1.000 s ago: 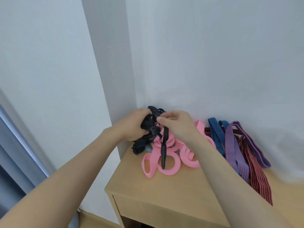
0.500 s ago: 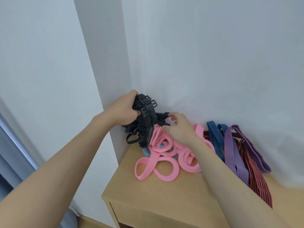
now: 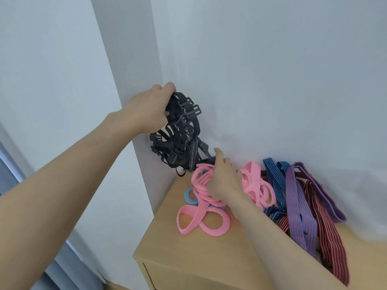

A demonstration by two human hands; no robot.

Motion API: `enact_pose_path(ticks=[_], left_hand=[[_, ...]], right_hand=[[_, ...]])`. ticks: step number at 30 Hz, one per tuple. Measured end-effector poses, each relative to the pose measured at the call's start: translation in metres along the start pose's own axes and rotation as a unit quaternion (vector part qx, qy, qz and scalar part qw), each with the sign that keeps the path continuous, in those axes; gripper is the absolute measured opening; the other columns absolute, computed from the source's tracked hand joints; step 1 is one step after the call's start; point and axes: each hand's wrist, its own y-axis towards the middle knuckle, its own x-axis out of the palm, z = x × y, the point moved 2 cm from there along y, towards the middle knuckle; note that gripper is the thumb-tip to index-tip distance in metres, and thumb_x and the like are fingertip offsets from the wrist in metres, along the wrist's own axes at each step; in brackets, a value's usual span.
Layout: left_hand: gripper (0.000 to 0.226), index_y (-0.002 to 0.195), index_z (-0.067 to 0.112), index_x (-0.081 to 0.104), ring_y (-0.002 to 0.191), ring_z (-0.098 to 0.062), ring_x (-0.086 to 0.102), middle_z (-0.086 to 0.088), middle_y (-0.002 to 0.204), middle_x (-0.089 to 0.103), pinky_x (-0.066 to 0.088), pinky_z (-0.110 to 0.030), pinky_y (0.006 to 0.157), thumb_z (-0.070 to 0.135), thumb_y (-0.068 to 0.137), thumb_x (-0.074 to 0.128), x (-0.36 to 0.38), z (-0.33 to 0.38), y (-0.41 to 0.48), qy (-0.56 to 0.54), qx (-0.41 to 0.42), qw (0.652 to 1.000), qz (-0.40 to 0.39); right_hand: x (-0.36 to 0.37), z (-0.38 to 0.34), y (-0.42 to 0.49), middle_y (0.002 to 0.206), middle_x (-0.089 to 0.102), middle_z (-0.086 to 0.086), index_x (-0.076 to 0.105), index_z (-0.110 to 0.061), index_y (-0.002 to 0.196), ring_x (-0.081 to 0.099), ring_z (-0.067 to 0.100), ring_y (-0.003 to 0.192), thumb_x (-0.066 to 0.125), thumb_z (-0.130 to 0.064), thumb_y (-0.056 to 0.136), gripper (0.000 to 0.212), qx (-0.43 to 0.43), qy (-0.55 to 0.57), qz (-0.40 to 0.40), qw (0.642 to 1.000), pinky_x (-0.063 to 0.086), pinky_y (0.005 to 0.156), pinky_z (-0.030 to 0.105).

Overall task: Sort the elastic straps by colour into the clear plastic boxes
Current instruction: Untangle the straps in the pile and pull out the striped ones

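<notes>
My left hand (image 3: 148, 110) grips a tangled bundle of black straps with buckles (image 3: 181, 135), lifted above the left back corner of the wooden cabinet top (image 3: 219, 248). My right hand (image 3: 223, 177) lies on the pile of pink straps (image 3: 202, 219), its fingers curled and reaching toward a black strap end at the wall; whether it pinches that end is hidden. A light blue loop (image 3: 189, 195) peeks out beside the pink ones. Blue striped (image 3: 276, 178), purple striped (image 3: 297, 208) and dark red striped straps (image 3: 326, 233) lie to the right. No clear boxes are in view.
White walls close off the back and the left corner behind the cabinet. The cabinet's left edge drops off to the floor, with a grey-blue curtain (image 3: 12, 164) at the far left. A drawer front (image 3: 188, 277) shows below the top.
My left hand has raised the black bundle up and away from the pink pile. My right hand let go of the black strap and dropped onto the pink straps.
</notes>
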Motion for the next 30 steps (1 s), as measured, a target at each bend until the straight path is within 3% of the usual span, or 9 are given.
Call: enact_pose_path(ticks=[3,5,7,10,12,16,20,25,30], left_hand=[[0.038,0.128,0.018,0.038,0.087,-0.035,0.056,-0.01,0.108,0.047,0.051,-0.049,0.075,0.009,0.095,0.053,0.003,0.0,0.001,0.028,0.0,1.0,-0.001],[0.038,0.127,0.018,0.039,0.085,-0.033,0.056,-0.009,0.106,0.047,0.05,-0.046,0.069,0.007,0.093,0.053,0.013,0.005,0.002,0.051,0.006,0.999,-0.015],[0.04,0.126,0.018,0.039,0.083,-0.031,0.054,-0.008,0.103,0.045,0.047,-0.043,0.063,0.006,0.09,0.053,0.026,0.01,0.001,0.075,0.008,0.997,-0.027],[0.043,0.129,0.019,0.042,0.08,-0.029,0.05,-0.008,0.102,0.042,0.04,-0.039,0.06,0.006,0.089,0.051,0.043,0.017,0.0,0.103,0.001,0.994,-0.034],[0.042,0.128,0.02,0.044,0.079,-0.029,0.049,-0.007,0.101,0.041,0.039,-0.038,0.06,0.006,0.089,0.05,0.047,0.02,-0.001,0.121,-0.002,0.992,-0.041],[0.038,0.125,0.019,0.05,0.076,-0.029,0.049,-0.005,0.098,0.038,0.037,-0.037,0.059,0.006,0.089,0.05,0.045,0.014,0.0,0.147,-0.024,0.988,-0.048],[0.037,0.125,0.018,0.052,0.078,-0.029,0.05,-0.006,0.099,0.041,0.039,-0.038,0.063,0.009,0.09,0.052,0.035,0.007,0.0,0.15,-0.041,0.987,-0.038],[0.035,0.124,0.017,0.056,0.08,-0.03,0.047,-0.011,0.109,0.049,0.04,-0.039,0.066,0.011,0.089,0.055,0.017,0.005,0.007,0.151,-0.051,0.987,0.013],[0.039,0.123,0.016,0.057,0.081,-0.031,0.047,-0.012,0.107,0.047,0.04,-0.041,0.065,0.005,0.086,0.058,0.001,0.004,0.014,0.16,-0.068,0.982,0.073]], right_hand=[[-0.005,0.01,0.002,0.141,0.045,0.014,-0.002,-0.014,0.158,0.048,0.035,0.126,0.064,-0.003,0.082,0.101,0.045,0.075,0.004,0.996,0.044,0.102,0.047],[-0.005,0.016,0.005,0.14,0.044,0.012,0.023,-0.011,0.152,0.047,0.034,0.127,0.064,-0.01,0.084,0.079,0.041,0.068,-0.01,0.997,0.044,0.103,0.045],[-0.003,0.013,0.004,0.138,0.045,0.01,0.048,-0.011,0.135,0.044,0.033,0.127,0.061,-0.028,0.089,0.051,-0.008,-0.013,-0.029,0.999,0.04,0.106,0.045],[0.007,0.0,0.005,0.137,0.047,0.002,0.049,-0.018,0.132,0.041,0.029,0.131,0.066,-0.059,0.081,0.068,-0.079,-0.062,-0.049,0.994,0.033,0.11,0.048],[0.018,-0.009,0.008,0.135,0.047,0.001,0.042,-0.019,0.132,0.041,0.028,0.13,0.07,-0.068,0.071,0.083,-0.079,-0.082,-0.077,0.991,0.032,0.108,0.051],[0.025,-0.009,0.013,0.131,0.044,0.007,0.04,-0.014,0.128,0.043,0.03,0.124,0.071,-0.06,0.072,0.079,-0.057,-0.161,-0.058,0.984,0.038,0.099,0.047],[0.011,0.008,0.01,0.127,0.05,0.009,0.043,-0.014,0.121,0.046,0.03,0.121,0.075,-0.061,0.072,0.075,-0.039,-0.143,-0.088,0.985,0.037,0.099,0.041],[0.008,0.016,-0.007,0.123,0.041,0.008,0.043,-0.015,0.115,0.043,0.031,0.117,0.069,-0.061,0.073,0.068,-0.06,-0.168,0.018,0.984,0.036,0.101,0.041],[-0.002,0.019,-0.016,0.12,0.052,0.007,0.045,-0.017,0.115,0.052,0.031,0.114,0.062,-0.057,0.078,0.057,-0.04,-0.183,0.055,0.981,0.036,0.104,0.046]])
